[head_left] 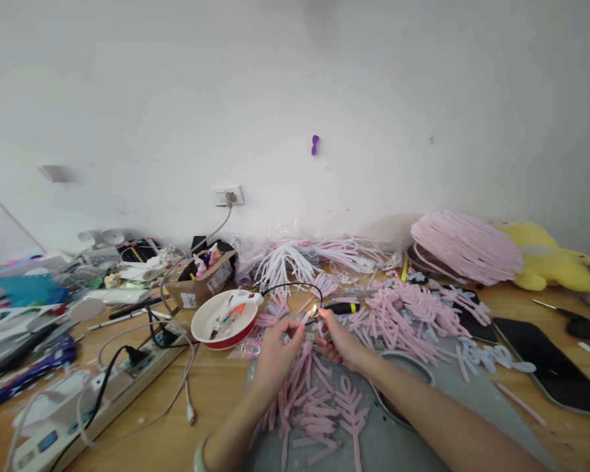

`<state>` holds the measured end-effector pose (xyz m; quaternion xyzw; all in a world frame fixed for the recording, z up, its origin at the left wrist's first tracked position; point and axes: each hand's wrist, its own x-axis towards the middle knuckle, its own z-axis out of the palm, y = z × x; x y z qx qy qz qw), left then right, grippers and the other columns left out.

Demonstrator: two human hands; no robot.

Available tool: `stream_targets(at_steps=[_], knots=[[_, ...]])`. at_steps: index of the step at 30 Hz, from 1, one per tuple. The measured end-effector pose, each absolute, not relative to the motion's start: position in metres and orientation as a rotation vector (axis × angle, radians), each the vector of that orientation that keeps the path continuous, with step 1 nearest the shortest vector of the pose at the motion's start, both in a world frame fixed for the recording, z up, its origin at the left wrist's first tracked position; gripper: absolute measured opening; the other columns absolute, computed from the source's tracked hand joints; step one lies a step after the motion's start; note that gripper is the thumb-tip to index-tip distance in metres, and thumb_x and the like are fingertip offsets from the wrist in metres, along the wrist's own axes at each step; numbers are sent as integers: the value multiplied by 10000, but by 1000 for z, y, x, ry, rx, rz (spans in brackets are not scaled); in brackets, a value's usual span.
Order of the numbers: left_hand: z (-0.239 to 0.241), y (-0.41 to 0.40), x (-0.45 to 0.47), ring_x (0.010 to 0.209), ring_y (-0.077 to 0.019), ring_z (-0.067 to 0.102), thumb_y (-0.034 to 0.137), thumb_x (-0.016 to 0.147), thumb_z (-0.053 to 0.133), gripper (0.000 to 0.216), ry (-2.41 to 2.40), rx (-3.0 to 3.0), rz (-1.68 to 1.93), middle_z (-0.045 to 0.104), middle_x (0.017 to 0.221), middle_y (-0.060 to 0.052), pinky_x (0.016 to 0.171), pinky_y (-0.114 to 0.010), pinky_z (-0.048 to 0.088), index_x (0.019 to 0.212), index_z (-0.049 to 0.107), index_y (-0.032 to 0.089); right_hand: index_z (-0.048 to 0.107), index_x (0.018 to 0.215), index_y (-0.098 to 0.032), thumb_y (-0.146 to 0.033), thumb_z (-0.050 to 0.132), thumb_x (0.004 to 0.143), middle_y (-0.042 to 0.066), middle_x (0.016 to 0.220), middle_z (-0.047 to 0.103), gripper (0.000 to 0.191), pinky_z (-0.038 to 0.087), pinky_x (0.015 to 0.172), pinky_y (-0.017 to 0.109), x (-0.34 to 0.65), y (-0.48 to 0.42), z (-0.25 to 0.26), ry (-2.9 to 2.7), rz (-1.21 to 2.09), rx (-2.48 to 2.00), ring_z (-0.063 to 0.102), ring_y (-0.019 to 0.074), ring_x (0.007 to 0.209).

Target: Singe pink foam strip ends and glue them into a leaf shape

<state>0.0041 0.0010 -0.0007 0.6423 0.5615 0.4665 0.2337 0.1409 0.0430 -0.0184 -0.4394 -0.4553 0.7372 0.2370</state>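
Over the grey mat, my left hand pinches a short pink pipe cleaner. My right hand is closed around a lighter, and a small flame burns at its top, close to the pipe cleaner's tip. Whether the flame touches the tip I cannot tell. Below my hands lie many cut pink pipe cleaner pieces, and a branched, leaf-like pink shape rests beside them. Behind my right hand is a black-and-yellow tool handle.
A red-and-white bowl holds a white glue gun. On the left runs a power strip with cables. More pink pieces are heaped to the right, near a phone, a pink bundle and a yellow plush toy.
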Motion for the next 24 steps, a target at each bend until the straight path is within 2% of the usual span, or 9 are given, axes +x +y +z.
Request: stream_targets(at_steps=[10,18,21,24], knots=[[1,0,4,560,-135,516,280,753,488,204,1530,1737,1287,547,532,34,560,-218,386,588,547,176,329,470,-186,-657,162,768,-77,363,193,582,10,324,174,141,44,-19,-1210,2075,-1190,82,34,310],[0,2,4,572,-137,513,319,747,504,230,1482,1620,1307,569,556,21,581,-231,392,582,554,167,389,550,-177,-799,154,658,-79,410,255,674,-4,348,183,143,46,-25,-1039,2126,-977,106,26,324],[0,3,4,556,-135,511,348,734,513,243,1409,1508,1319,570,552,21,557,-229,394,579,556,166,420,620,-176,-725,373,672,-83,449,307,553,10,360,183,143,43,-26,-1036,2080,-902,136,22,343],[0,4,5,566,-139,514,362,722,523,251,1345,1437,1338,571,555,15,561,-231,406,574,562,163,449,651,-168,-527,601,645,-87,473,341,390,46,363,186,141,40,-29,-1136,1981,-834,180,20,360]])
